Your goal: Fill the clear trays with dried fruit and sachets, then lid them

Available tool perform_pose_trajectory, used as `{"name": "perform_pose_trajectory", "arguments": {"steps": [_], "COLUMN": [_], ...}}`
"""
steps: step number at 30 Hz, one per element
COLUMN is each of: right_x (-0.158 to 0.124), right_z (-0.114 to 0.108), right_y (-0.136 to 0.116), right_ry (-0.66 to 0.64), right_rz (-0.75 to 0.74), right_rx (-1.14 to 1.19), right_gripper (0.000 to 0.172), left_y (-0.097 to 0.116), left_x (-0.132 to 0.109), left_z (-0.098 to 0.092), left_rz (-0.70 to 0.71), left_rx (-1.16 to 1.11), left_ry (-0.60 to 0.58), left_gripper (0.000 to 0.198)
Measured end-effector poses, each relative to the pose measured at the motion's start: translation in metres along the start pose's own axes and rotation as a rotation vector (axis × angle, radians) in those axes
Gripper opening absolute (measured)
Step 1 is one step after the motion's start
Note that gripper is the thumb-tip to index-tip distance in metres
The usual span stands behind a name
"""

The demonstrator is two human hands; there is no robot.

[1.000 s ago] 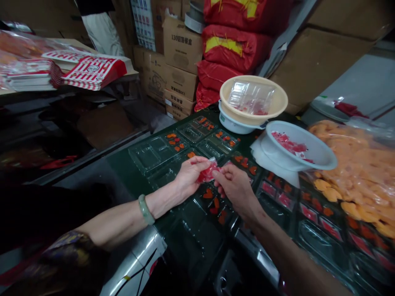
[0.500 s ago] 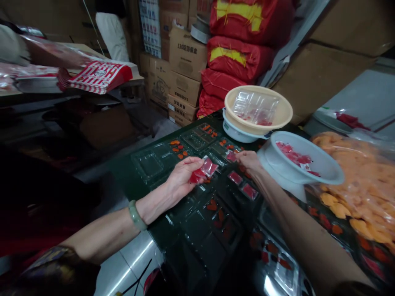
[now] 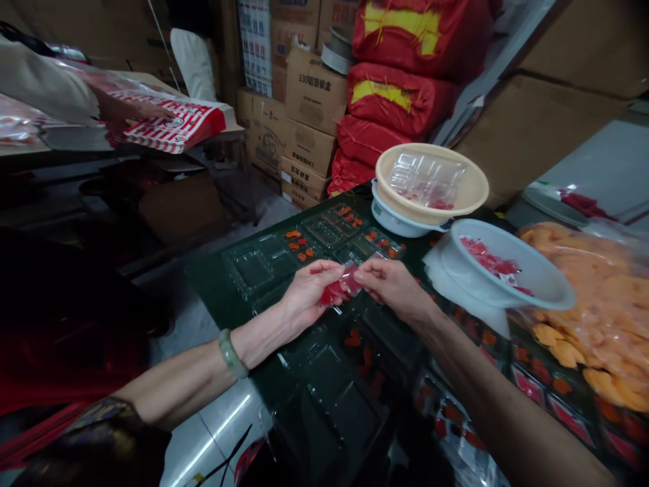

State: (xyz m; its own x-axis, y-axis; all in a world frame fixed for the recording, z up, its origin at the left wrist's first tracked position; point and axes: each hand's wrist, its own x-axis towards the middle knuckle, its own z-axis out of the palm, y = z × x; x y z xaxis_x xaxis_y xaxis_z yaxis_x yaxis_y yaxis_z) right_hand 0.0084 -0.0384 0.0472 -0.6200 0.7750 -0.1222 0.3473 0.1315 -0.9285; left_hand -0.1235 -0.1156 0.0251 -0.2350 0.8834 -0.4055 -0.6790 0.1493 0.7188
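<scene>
Several small clear packets with red contents [image 3: 334, 292] are gripped in my left hand [image 3: 305, 292], which wears a green bangle at the wrist. Fingertips of my right hand [image 3: 389, 283] pinch one red packet [image 3: 350, 279] at the edge of that bunch, so the two hands meet over the table. Beneath them lie clear plastic trays [image 3: 253, 267] with moulded compartments. Orange and red heart-like pieces [image 3: 299, 245] sit in one compartment of some trays. My right forearm hides part of the trays below it.
A pale blue basin [image 3: 547, 287] of red packets stands at the right, beside a bag of orange pieces [image 3: 603, 291]. Behind it are a cream basin [image 3: 479, 193], cartons [image 3: 314, 88] and red bundles [image 3: 400, 95]. At left, another person's hand [image 3: 136, 111] rests on red-and-white printed packaging [image 3: 203, 125].
My right hand has moved left from the tray to the packets in my left hand and pinches one. The other person's hand has come over the printed packaging. The view has shifted slightly.
</scene>
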Motion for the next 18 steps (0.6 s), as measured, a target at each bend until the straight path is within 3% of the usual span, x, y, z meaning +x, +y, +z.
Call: {"name": "perform_pose_trajectory", "arguments": {"steps": [2, 6, 9, 12, 15, 18], "right_x": [0.014, 0.068, 0.107, 0.129, 0.12, 0.08], "right_z": [-0.01, -0.04, -0.053, -0.054, -0.042, -0.016], "right_y": [0.01, 0.042, 0.06, 0.067, 0.059, 0.035], "right_ry": [0.133, 0.418, 0.448, 0.456, 0.528, 0.47], "right_rz": [-0.018, -0.007, 0.042, 0.101, 0.053, -0.254], "right_rx": [-0.025, -0.321, -0.472, -0.595, -0.701, -0.629], "right_gripper": [0.028, 0.024, 0.019, 0.014, 0.015, 0.025], "left_y": [0.002, 0.006, 0.011, 0.015, 0.016, 0.013], "left_x": [0.0, 0.006, 0.009, 0.012, 0.016, 0.021], "left_z": [-0.003, -0.015, -0.018, -0.017, -0.016, -0.016], "left_rz": [-0.053, -0.079, -0.107, -0.139, -0.122, -0.106], "left_rx": [-0.049, -0.184, -0.217, -0.241, -0.243, -0.229], "left_ry": [0.011, -0.017, -0.022, -0.026, -0.018, 0.01], "left_gripper": [0.002, 0.003, 0.002, 0.003, 0.007, 0.008]}}
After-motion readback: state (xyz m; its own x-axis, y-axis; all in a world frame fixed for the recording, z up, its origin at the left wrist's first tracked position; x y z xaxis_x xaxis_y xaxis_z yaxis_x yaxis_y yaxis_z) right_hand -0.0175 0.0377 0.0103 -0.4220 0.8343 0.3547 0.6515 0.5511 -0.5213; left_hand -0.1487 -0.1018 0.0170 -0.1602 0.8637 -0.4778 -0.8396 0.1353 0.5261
